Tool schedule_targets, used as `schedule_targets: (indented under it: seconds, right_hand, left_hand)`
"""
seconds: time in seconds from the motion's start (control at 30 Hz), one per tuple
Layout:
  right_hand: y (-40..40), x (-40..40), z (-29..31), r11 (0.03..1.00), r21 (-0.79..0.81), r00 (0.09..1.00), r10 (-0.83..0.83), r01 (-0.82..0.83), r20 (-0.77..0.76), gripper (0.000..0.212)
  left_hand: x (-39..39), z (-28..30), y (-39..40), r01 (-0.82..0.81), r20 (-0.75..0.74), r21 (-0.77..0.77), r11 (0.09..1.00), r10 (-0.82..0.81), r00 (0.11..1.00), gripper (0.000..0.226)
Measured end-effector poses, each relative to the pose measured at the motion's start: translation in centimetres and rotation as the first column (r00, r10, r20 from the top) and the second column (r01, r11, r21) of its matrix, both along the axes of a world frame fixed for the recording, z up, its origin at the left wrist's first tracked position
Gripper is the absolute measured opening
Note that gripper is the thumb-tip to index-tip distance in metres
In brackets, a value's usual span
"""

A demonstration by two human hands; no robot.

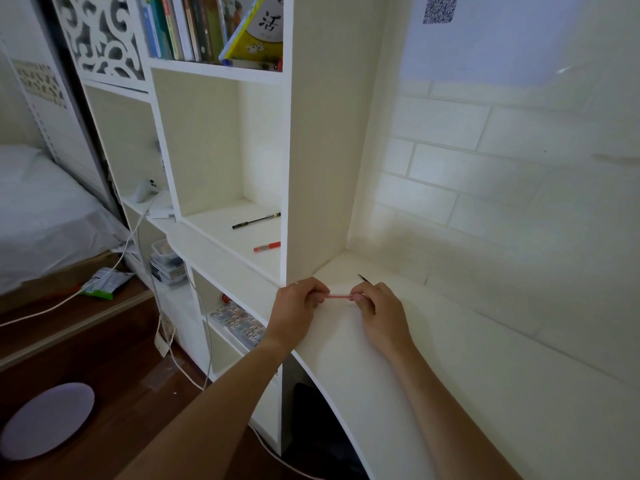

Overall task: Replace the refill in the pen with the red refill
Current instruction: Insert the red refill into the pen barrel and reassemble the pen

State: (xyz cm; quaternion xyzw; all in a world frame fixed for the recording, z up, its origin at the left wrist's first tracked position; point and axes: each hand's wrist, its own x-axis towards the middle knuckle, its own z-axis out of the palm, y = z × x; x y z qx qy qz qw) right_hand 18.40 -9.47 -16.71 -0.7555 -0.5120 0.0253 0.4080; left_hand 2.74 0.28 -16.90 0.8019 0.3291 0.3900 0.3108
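black pen point(256, 221) and red pen point(267, 247) (shelf point(239, 237)) lie apart from both hands

I see a smooth, matt white desk point(398, 358), a shiny dark wood floor point(114, 358), soft white cloth bedding point(41, 209), and glossy book covers point(256, 32).

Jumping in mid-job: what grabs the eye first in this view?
Both hands meet over the white desk at centre: the left hand and right hand pinch a thin pink-red pen between them, and a dark thin tip pokes out above the right hand. Behind, on the open shelf, lie a black pen and a red pen.
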Motion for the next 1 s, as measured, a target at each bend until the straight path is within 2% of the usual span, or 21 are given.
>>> schedule_targets:
  seconds: [0.1, 0.2, 0.3, 0.67, 1.0]
  right_hand:
    - [0.0, -0.3, 0.1, 1.0, 0.004, 0.999, -0.016, 0.016, 0.04, 0.012]
    - [0.1, -0.6, 0.0, 0.995, -0.01, 0.992, -0.097, 0.098, 0.076, 0.012]
    - [0.2, -0.6, -0.2, 0.988, -0.019, 0.986, -0.152, 0.153, 0.074, 0.012]
    - [0.4, -0.5, -0.3, 0.983, -0.069, 0.984, -0.165, 0.17, 0.068, 0.026]
    - [0.7, -0.9, -0.9, 0.975, -0.095, 0.959, -0.174, 0.199, 0.225, 0.023]
  left_hand:
    - [0.1, -0.2, 0.0, -0.031, -0.013, 0.019, 0.999, 0.031, 0.999, 0.025]
    - [0.4, -0.4, 0.1, -0.042, -0.061, 0.083, 0.996, 0.047, 0.997, 0.024]
    - [0.5, -0.5, 0.3, -0.021, -0.094, 0.086, 0.996, 0.029, 0.995, 0.024]
    - [0.6, -0.8, 0.5, 0.044, -0.156, 0.154, 0.987, -0.02, 0.988, 0.033]
    - [1.0, -1.3, 0.7, 0.047, -0.235, 0.202, 0.978, 0.002, 0.972, 0.034]
